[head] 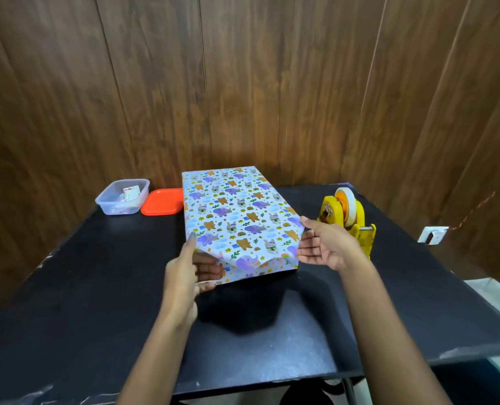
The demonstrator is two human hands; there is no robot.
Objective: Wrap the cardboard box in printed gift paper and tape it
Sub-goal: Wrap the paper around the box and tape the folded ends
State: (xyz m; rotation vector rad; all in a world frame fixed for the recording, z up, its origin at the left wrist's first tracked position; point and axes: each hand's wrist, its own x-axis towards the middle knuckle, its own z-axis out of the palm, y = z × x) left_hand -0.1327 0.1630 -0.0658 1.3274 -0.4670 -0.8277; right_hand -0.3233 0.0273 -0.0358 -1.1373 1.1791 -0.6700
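Observation:
The box [237, 217] lies lengthwise on the black table [97, 302], covered in white gift paper printed with purple elephants and brown bears. Its near end is loosely folded, with paper flaps hanging down. My left hand [184, 267] is at the near left corner, thumb up along the side edge and fingers reaching under the end flap. My right hand [324, 244] is at the near right corner with straight fingers against the paper's side, thumb on the top edge. The cardboard itself is hidden under the paper.
A yellow tape dispenser [349, 220] with a roll stands just right of the box, behind my right hand. A clear plastic tub [123, 197] and its orange lid [162, 201] sit at the back left. Wooden wall panels stand behind the table.

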